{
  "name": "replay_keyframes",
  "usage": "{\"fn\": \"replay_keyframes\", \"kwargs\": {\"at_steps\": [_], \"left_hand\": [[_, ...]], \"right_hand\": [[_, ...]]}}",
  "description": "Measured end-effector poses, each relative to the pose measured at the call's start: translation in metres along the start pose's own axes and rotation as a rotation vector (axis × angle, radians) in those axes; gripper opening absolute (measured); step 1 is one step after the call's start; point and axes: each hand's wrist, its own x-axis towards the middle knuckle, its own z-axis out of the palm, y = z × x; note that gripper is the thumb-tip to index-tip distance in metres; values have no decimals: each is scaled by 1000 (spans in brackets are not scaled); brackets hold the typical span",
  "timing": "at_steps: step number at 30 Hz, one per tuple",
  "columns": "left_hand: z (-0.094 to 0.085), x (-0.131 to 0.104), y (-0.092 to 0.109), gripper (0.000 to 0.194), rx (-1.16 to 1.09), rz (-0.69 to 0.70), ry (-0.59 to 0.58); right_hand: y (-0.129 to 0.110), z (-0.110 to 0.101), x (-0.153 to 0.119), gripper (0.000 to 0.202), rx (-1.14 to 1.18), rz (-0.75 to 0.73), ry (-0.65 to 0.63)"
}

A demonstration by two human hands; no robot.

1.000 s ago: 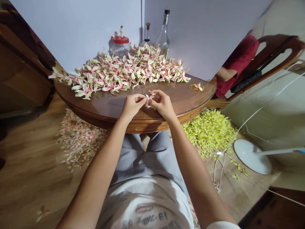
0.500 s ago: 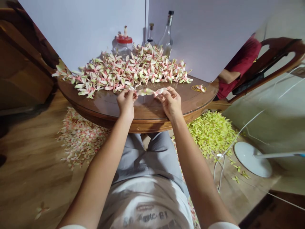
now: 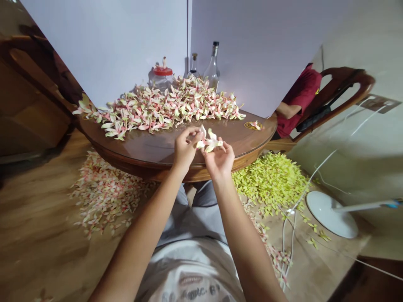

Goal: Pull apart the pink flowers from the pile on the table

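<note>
Just above the front part of the round wooden table (image 3: pixel 151 149), both my hands hold a white-and-pink petal flower (image 3: pixel 211 144), which looks artificial. My left hand (image 3: pixel 185 152) pinches its left side between thumb and fingers. With the palm turned up, my right hand (image 3: pixel 219 161) grips it from below and the right. The fingertips are partly hidden by the petals. Behind my hands, a heap of similar pink, white and pale green flowers (image 3: pixel 157 107) spreads across the back of the table.
A red-lidded jar (image 3: pixel 162 77) and two glass bottles (image 3: pixel 213 69) stand behind the heap. Rubber bands (image 3: pixel 250 125) lie at right. Floor piles: pink-white pieces (image 3: pixel 108 188), yellow-green pieces (image 3: pixel 272 180). White cables (image 3: pixel 292 226) run near a round white base (image 3: pixel 327 214). A person's red sleeve (image 3: pixel 304 94) shows beyond the partition.
My hands have come together and closer to me. The petals stretched in a line between them now sit bunched as a flower. My right palm has turned up.
</note>
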Motion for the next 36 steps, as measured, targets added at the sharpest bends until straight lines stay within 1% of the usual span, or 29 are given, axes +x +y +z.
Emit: {"fn": "replay_keyframes", "kwargs": {"at_steps": [2, 4, 5, 7, 9, 10, 13, 16, 19, 21, 23, 25, 27, 29, 31, 33, 35, 36], "left_hand": [[9, -4, 11, 7, 153, 135, -31], [12, -5, 20, 5, 321, 293, -30], [12, -6, 23, 5, 381, 351, -19], [10, -6, 27, 5, 429, 392, 2], [8, -6, 28, 5, 421, 369, -6], [7, -6, 28, 5, 405, 350, -32], [7, -7, 26, 4, 366, 326, -155], [10, -9, 26, 7, 336, 315, -284], [7, -9, 26, 15, 277, 253, -366], [1, -4, 23, 22, 296, 214, -371], [-8, 6, 17, 25, 370, 198, -350], [-17, 18, 7, 21, 452, 194, -333], [-23, 32, -6, 15, 512, 189, -344], [-26, 43, -18, 15, 576, 181, -358], [-23, 51, -30, 27, 627, 172, -350], [-16, 56, -40, 39, 657, 157, -326], [-8, 59, -48, 45, 665, 134, -309], [-4, 61, -52, 46, 663, 121, -307]], "right_hand": [[3, 9, -11, 19, -18, 18, -13], [4, 15, -20, 36, -103, 0, -45], [3, 17, -23, 42, -153, -19, -66], [2, 18, -29, 42, -235, -62, -111], [1, 17, -33, 35, -277, -108, -130], [0, 16, -34, 35, -286, -125, -130], [-1, 11, -37, 35, -298, -113, -124], [-4, 7, -41, 31, -298, -86, -124], [-12, 1, -46, 27, -293, -109, -81], [-20, -7, -50, 28, -310, -122, -32], [-31, -24, -55, 30, -406, -143, 48], [-44, -52, -64, 34, -562, -170, 160], [-57, -91, -76, 35, -659, -182, 261], [-69, -136, -96, 30, -760, -191, 356], [-80, -180, -122, 29, -910, -183, 438], [-89, -217, -152, 36, -1092, -137, 490], [-97, -244, -178, 43, -1286, -79, 510], [-102, -253, -186, 46, -1377, -60, 512]]}}
